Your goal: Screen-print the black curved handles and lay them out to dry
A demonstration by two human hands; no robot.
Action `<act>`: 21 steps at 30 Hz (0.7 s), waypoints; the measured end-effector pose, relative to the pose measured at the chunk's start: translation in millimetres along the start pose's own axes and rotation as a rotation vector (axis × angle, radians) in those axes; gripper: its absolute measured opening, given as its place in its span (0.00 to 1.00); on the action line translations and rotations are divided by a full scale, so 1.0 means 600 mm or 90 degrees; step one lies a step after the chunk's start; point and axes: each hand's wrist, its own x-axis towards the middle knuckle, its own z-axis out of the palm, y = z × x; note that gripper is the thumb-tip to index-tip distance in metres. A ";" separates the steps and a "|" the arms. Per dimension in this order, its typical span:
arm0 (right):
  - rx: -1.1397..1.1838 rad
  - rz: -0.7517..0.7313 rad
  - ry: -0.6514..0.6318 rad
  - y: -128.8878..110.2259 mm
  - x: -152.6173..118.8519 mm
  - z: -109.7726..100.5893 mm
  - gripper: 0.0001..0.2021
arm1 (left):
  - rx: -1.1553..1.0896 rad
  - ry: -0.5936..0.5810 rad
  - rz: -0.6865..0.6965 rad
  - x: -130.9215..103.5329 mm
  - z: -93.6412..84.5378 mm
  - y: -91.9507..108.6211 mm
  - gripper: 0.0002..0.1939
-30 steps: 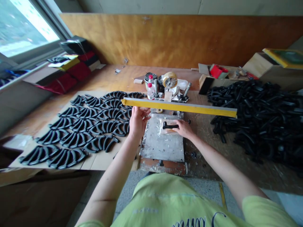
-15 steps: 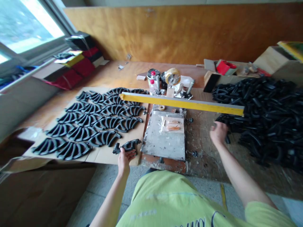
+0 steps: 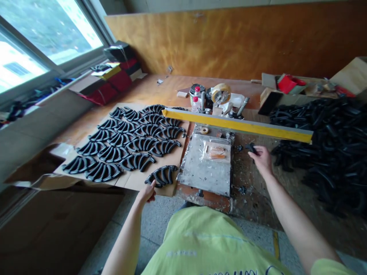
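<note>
My left hand (image 3: 147,191) pinches the near end of a black fan-shaped ribbed part (image 3: 163,176), which lies on the cardboard sheet (image 3: 134,184) by its front right corner. The fingers are curled, partly hidden under the hand. To the right of the metal plate (image 3: 202,173), my right hand (image 3: 262,158) grips a small black curved piece (image 3: 251,147) between thumb and fingers, raised above the bench. Rows of similar black ribbed parts (image 3: 110,152) cover the cardboard. Right of my right hand spreads a large pile of loose black pieces (image 3: 329,152).
A long yellow-edged bar (image 3: 237,125) spans above the metal plate. Behind it are bottles with red caps (image 3: 196,100), a tape roll (image 3: 220,93) and metal posts. A small clear bag (image 3: 217,152) lies on the plate. Boxes stand at the back left and right.
My left hand has lowered the ribbed part flat onto the cardboard and drawn back to its end. My right hand has moved left from the pile's edge, holding a small black piece. The view has shifted.
</note>
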 end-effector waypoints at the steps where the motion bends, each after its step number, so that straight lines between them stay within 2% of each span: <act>1: -0.018 -0.081 -0.051 -0.033 -0.006 0.029 0.17 | 0.043 -0.009 0.001 0.001 -0.011 0.011 0.26; 4: -0.087 -0.289 -0.220 -0.114 -0.030 0.105 0.12 | 0.097 -0.019 0.084 -0.007 -0.035 0.074 0.24; 6: -0.127 -0.385 -0.322 -0.145 -0.046 0.141 0.14 | 0.034 -0.017 0.197 -0.025 -0.038 0.139 0.22; 8: -0.165 -0.438 -0.384 -0.158 -0.058 0.162 0.17 | -0.060 -0.022 0.329 -0.055 -0.031 0.217 0.22; 11: -0.214 -0.458 -0.401 -0.156 -0.069 0.173 0.20 | -0.204 -0.049 0.511 -0.117 -0.011 0.334 0.24; 14: -0.249 -0.447 -0.379 -0.145 -0.074 0.178 0.20 | -0.392 -0.093 0.609 -0.179 0.009 0.426 0.26; 17: -0.270 -0.415 -0.360 -0.136 -0.078 0.190 0.18 | -0.506 -0.130 0.608 -0.215 0.023 0.474 0.30; 19: -0.264 -0.405 -0.361 -0.134 -0.078 0.197 0.19 | -0.513 -0.142 0.596 -0.222 0.030 0.481 0.31; 21: -0.245 -0.417 -0.397 -0.134 -0.073 0.196 0.19 | -0.506 -0.140 0.603 -0.219 0.034 0.472 0.30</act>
